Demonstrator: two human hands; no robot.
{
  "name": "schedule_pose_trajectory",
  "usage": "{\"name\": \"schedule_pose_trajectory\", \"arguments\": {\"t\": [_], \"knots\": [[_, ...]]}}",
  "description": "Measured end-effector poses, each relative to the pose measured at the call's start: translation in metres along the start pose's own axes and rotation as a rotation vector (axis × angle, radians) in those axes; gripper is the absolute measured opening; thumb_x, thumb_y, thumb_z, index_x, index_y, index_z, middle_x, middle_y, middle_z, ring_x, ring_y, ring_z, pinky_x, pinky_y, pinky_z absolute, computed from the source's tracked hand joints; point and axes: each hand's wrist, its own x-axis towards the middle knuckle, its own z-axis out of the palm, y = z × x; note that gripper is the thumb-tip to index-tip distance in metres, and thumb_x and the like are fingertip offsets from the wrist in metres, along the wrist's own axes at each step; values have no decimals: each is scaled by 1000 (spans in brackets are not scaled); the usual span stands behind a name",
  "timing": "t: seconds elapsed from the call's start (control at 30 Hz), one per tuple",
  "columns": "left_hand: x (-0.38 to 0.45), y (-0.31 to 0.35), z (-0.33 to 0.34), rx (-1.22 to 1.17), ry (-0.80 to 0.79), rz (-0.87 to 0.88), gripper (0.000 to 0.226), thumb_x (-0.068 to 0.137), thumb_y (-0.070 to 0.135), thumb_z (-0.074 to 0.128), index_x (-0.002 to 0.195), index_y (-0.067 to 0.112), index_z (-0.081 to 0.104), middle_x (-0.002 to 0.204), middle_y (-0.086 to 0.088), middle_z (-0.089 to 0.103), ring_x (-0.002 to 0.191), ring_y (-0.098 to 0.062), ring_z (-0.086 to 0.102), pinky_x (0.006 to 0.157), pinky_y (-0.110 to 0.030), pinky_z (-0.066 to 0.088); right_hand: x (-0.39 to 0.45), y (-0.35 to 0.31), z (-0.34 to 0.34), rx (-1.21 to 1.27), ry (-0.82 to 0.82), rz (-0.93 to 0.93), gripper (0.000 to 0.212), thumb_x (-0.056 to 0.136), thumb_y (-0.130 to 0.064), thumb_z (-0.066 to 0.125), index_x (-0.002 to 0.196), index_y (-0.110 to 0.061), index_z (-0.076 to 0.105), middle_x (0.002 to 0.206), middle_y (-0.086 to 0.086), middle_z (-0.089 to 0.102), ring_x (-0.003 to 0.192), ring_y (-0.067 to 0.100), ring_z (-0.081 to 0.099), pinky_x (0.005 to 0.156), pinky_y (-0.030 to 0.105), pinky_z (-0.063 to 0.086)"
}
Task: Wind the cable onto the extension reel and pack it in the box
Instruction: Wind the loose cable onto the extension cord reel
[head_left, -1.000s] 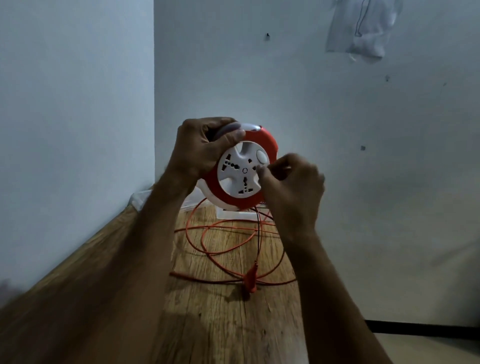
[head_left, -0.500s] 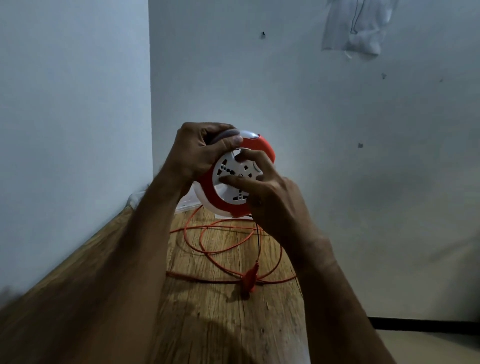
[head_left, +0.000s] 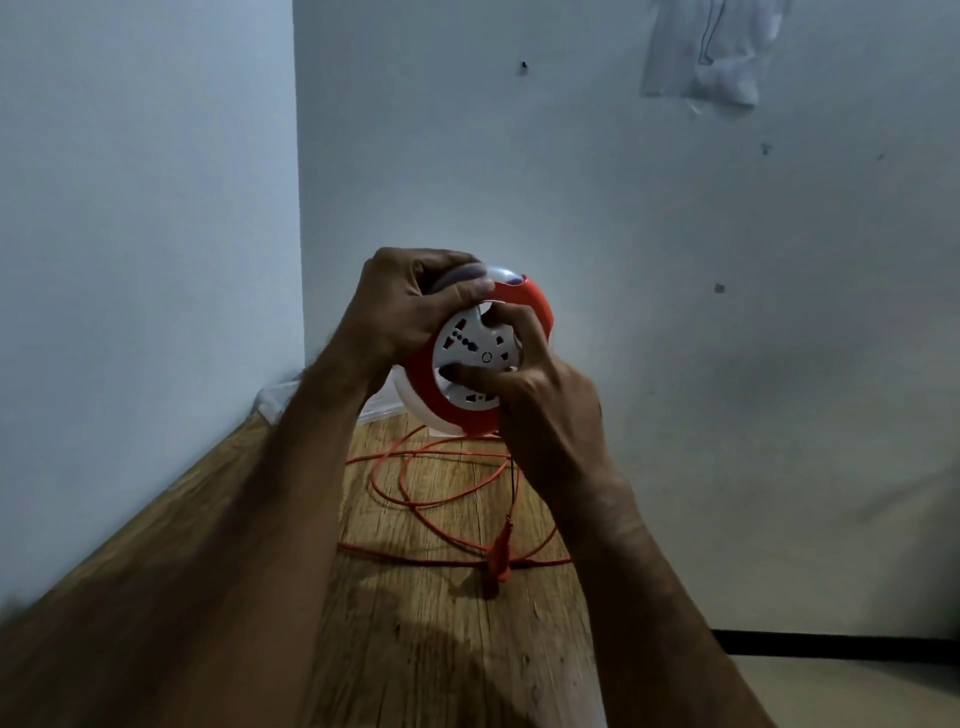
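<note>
Fingers of our left hand (head_left: 400, 306) curl over the top rim of the round orange-and-white plastic extension reel (head_left: 475, 356), steadying it. Our right hand (head_left: 540, 395) has swung round since a second ago, fingertips hooked into the white socket hub, cranking. Thin orange cable (head_left: 441, 499) loops lie loose on the wooden table (head_left: 415, 649); winding has hardly begun.

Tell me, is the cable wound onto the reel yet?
Mostly not: the orange cable lies in loose loops on the wooden table below the reel.
</note>
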Motion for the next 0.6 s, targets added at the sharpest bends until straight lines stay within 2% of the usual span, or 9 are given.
{"name": "schedule_pose_trajectory", "arguments": {"t": [0.17, 0.27, 0.4, 0.53, 0.6], "knots": [[1, 3, -2, 15, 60, 23, 36, 91, 32, 72, 123, 16, 71, 115, 5, 74, 97, -4, 73, 82, -23, 61, 4, -8, 4, -46, 153, 114, 52, 83, -24, 78, 134, -29, 65, 126, 24, 57, 89, 35, 70, 66, 43, 64], [0, 5, -1, 36, 47, 59, 35, 92, 32, 71, 122, 14, 72, 115, 2, 75, 98, -9, 73, 83, -27, 62, 7, -13, 0, 61, 213, 232, 58, 80, -33, 79, 135, -23, 62, 110, 16, 69, 84, 27, 70, 71, 37, 62], [-1, 11, 4, 38, 26, 120, 29, 91, 31, 72, 117, 19, 73, 109, 6, 75, 97, -6, 73, 82, -25, 62, 10, -23, 1, 229, 358, 361, 57, 78, -43, 81, 127, -16, 67, 109, 2, 76, 86, 13, 74, 77, 23, 62], [0, 13, 8, 26, 20, 165, 27, 91, 33, 72, 117, 24, 72, 104, 13, 73, 95, 0, 72, 80, -19, 60, 14, -33, 6, 557, 507, 730, 61, 73, -48, 85, 121, -16, 65, 111, -3, 70, 94, 8, 69, 71, 13, 59], [1, 13, 11, 51, 17, 188, 31, 91, 34, 71, 120, 22, 71, 107, 13, 72, 95, 5, 71, 80, -14, 58, 17, -37, 6, 864, 505, 981, 59, 73, -45, 86, 118, -16, 62, 111, 1, 68, 97, 15, 71, 67, 22, 62]]}}
